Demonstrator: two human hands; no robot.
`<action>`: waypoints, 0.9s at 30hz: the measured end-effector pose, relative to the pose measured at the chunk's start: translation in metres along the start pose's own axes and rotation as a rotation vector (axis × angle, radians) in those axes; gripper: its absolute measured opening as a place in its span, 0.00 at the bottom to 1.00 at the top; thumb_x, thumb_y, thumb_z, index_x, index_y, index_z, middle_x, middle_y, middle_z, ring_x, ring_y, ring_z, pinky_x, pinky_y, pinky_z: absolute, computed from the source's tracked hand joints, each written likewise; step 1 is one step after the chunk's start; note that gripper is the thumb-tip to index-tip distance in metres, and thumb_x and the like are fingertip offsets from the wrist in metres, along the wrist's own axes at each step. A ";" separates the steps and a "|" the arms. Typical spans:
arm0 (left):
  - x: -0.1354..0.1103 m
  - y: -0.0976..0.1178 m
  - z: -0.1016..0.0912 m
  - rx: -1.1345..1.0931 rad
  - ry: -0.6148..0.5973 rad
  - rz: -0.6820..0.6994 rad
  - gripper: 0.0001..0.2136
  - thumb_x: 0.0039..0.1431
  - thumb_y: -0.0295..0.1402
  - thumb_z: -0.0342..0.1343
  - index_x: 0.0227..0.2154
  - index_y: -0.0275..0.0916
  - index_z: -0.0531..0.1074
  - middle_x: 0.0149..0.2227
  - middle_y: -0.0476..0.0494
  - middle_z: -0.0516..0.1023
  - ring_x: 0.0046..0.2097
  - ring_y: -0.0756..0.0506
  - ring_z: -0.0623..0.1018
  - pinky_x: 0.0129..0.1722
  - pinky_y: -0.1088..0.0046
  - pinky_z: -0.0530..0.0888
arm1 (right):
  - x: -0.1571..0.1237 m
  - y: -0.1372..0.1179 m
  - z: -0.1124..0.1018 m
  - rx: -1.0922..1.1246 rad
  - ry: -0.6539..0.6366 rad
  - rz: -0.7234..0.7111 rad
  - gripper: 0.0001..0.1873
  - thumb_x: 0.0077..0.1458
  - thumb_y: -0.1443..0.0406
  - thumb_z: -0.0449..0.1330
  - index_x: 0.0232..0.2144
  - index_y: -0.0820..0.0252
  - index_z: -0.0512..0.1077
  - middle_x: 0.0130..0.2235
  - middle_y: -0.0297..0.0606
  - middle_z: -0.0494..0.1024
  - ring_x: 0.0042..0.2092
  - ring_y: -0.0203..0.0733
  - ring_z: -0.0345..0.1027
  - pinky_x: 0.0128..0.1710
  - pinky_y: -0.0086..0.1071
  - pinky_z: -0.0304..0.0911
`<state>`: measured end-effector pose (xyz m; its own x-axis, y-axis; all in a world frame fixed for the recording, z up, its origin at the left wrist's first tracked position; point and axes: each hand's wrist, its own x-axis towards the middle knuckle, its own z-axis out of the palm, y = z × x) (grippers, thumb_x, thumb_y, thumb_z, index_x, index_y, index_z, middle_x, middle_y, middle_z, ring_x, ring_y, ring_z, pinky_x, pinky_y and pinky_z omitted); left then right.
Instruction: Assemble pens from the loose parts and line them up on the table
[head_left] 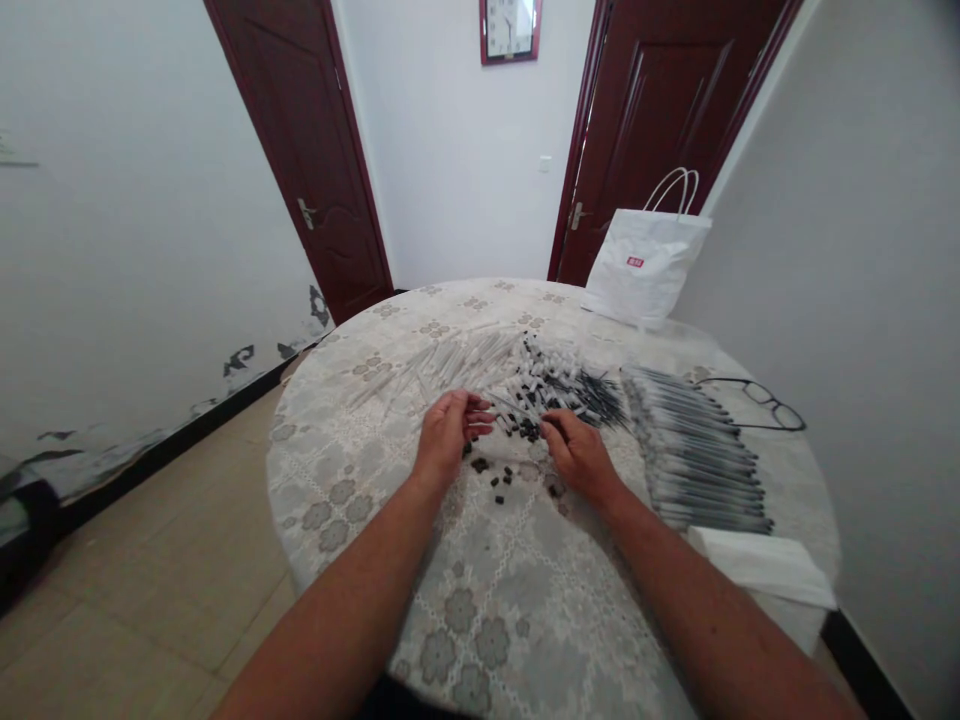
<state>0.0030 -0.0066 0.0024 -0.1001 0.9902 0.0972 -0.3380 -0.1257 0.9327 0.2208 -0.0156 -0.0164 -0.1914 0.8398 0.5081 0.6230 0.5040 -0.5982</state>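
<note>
My right hand [577, 450] is closed, thumb and forefinger pinched at the near end of a slim, pale pen [514, 404]. The pen slants toward my left hand [454, 428], whose fingers are loosely curled and apart near its other end; a firm grip there does not show. Behind the hands lie clear pen barrels [450, 362], a heap of small white pen parts [551, 365] and thin black refills [600, 398]. Small black plugs [508, 475] are scattered on the cloth below and between my hands.
A row of pens [705, 450] lies on the right of the round table [337, 590], which has a patterned cloth. Beyond it are eyeglasses [757, 392]. A white paper bag [649, 265] stands at the back right, and a folded white item [761, 565] lies by my right forearm.
</note>
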 end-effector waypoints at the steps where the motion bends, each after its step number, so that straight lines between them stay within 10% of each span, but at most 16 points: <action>1: 0.004 0.006 -0.006 0.022 0.063 0.045 0.17 0.59 0.48 0.57 0.35 0.36 0.72 0.36 0.41 0.79 0.32 0.46 0.80 0.32 0.67 0.78 | 0.001 0.004 0.000 -0.023 0.012 0.020 0.13 0.65 0.59 0.51 0.43 0.57 0.72 0.38 0.41 0.79 0.40 0.45 0.72 0.42 0.34 0.63; 8: 0.017 0.018 -0.031 0.618 -0.019 0.112 0.06 0.51 0.36 0.63 0.31 0.40 0.77 0.28 0.45 0.78 0.29 0.46 0.76 0.31 0.70 0.73 | 0.004 0.024 -0.002 -0.134 0.062 0.070 0.13 0.65 0.59 0.50 0.43 0.58 0.72 0.38 0.43 0.80 0.39 0.46 0.73 0.41 0.34 0.61; 18: 0.017 -0.026 0.002 1.503 -0.355 0.505 0.14 0.61 0.27 0.51 0.45 0.44 0.78 0.45 0.36 0.77 0.48 0.37 0.72 0.50 0.60 0.67 | 0.005 0.021 -0.002 -0.160 0.040 0.056 0.11 0.64 0.61 0.51 0.42 0.58 0.71 0.38 0.42 0.80 0.39 0.45 0.73 0.40 0.33 0.61; 27: 0.020 -0.038 -0.002 1.551 -0.397 0.518 0.10 0.61 0.28 0.54 0.41 0.44 0.77 0.47 0.36 0.75 0.51 0.36 0.69 0.50 0.58 0.64 | 0.005 0.021 0.000 -0.141 0.036 0.048 0.11 0.64 0.61 0.51 0.41 0.57 0.72 0.39 0.42 0.80 0.40 0.46 0.73 0.41 0.34 0.61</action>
<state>0.0118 0.0183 -0.0320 0.4094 0.8499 0.3318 0.8533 -0.4854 0.1903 0.2331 -0.0012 -0.0265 -0.1335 0.8530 0.5045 0.7317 0.4282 -0.5303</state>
